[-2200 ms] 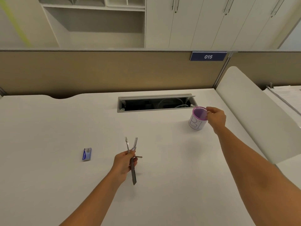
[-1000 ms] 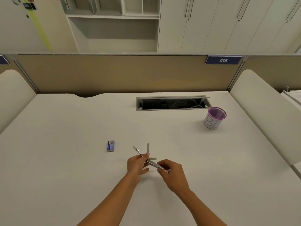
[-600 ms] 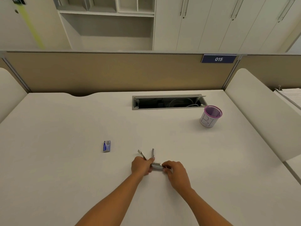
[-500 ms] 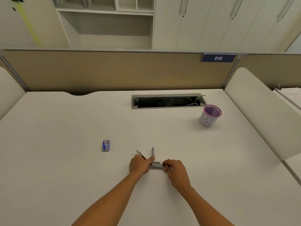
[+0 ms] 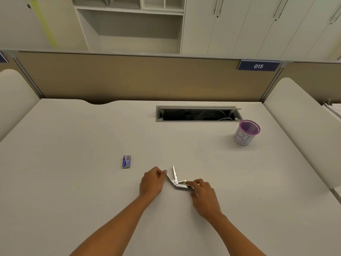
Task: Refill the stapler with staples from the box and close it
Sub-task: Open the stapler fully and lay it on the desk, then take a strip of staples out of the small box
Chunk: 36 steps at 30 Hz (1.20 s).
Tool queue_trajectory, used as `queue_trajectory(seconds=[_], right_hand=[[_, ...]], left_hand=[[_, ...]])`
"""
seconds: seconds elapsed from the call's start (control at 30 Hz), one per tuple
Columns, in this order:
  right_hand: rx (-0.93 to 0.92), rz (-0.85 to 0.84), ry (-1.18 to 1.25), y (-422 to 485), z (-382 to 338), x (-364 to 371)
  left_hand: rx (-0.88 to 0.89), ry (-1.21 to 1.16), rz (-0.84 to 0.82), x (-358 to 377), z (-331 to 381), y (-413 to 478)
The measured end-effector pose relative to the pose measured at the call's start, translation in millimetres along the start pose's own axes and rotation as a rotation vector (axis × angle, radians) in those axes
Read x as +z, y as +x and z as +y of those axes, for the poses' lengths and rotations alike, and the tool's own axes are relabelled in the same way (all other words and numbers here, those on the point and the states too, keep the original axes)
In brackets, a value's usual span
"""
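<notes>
Box (image 5: 126, 161) is lying flat on the desk (image 5: 73, 137), left of the stapler (image 5: 176, 180). Left hand (image 5: 151, 182) is pinching the stapler's left arm between fingertips. Stapler is sitting splayed open, one arm pointing upward. Right hand (image 5: 203, 194) is pressing fingertips onto the stapler's base. Cup (image 5: 246, 132) is standing far right of the stapler.
</notes>
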State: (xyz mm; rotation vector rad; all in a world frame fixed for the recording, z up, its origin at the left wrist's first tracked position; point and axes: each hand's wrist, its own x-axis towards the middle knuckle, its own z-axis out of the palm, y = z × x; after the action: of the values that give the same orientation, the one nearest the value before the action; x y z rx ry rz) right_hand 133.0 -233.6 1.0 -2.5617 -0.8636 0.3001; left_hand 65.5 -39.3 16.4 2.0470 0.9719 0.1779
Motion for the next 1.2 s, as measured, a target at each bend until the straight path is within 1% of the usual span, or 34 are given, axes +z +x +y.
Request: queue_trajectory(seconds=[0.1,0.17,0.23,0.3,0.37,0.47,0.53,0.6,0.67,0.73,0.83,0.97,1.1,1.2], right_hand=[[-0.006,-0.006,0.001,0.2,0.2,-2.1],[-0.012,0.007,-0.014,1.1,-0.6,-3.5],[-0.016,0.028,-0.016,2.8,-2.7,-5.2],[-0.02,0.05,0.015,4.8,-6.9,-6.1],[-0.032,0.07,0.053,6.3,-12.0,-6.7],[-0.06,0.093,0.095,7.2,-22.0,-7.8],[-0.077,0.104,0.123,6.9,-29.9,-8.8],[-0.093,0.105,0.152,6.9,-38.2,-9.8],[-0.117,0.095,0.18,6.7,-46.7,-9.7],[-0.143,0.078,0.214,5.7,-55.0,-8.6],[-0.175,0.039,0.263,4.1,-65.9,-4.2],[-0.207,-0.057,0.347,2.3,-79.7,6.3],[-0.213,-0.159,0.374,1.5,-88.3,14.5],[-0.206,-0.191,0.357,1.8,-90.9,19.5]], left_hand=[[0.127,-0.001,0.146,-24.7,-13.4,11.8],[0.194,0.073,0.245,-41.2,-25.5,22.1],[0.204,0.207,0.28,-55.9,-38.8,33.9],[0.15,0.358,0.22,-68.3,-53.1,43.9],[0.09,0.496,0.113,-76.8,-67.3,51.2],[0.054,0.586,-0.023,-80.0,-85.9,54.3],[0.092,0.583,-0.01,-77.2,-94.3,49.3],[0.176,0.532,0.078,-73.1,-100.4,40.2],[0.267,0.409,0.158,-68.8,-103.3,28.7],[0.321,0.296,0.184,-64.6,-105.4,17.7],[0.368,0.266,0.18,-59.8,-109.7,2.3],[0.398,0.256,0.156,-55.1,-116.6,-16.9],[0.419,0.154,0.105,-52.5,-122.7,-38.1],[0.442,0.069,0.132,-50.8,-128.7,-51.7]])
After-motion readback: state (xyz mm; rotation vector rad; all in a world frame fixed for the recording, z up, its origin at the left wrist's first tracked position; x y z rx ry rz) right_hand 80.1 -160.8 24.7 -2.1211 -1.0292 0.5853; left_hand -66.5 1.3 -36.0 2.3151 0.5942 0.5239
